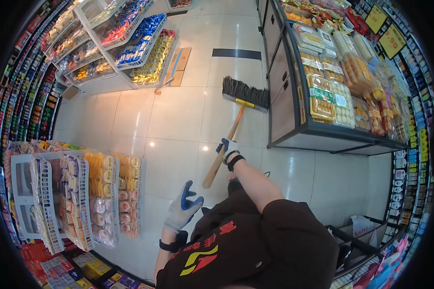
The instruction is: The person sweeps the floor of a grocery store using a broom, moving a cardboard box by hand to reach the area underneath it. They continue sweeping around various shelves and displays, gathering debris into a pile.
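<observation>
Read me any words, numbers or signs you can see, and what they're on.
"SANLI": pale bag, lower right.
".90": larger yellow sign; first digit unclear.
Smaller yellow sign: too blurred.
Shirt: red characters, unclear.
Food packs: print too small.

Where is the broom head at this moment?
In the head view, the broom head is in the upper half, right of centre, beyond its wooden handle, just left of the dark-framed display stand.

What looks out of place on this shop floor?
A flat brown sheet, likely cardboard, lies on the floor beside the rack of colourful packets. It looks odd because the packets sit in trays, not down there.
</observation>
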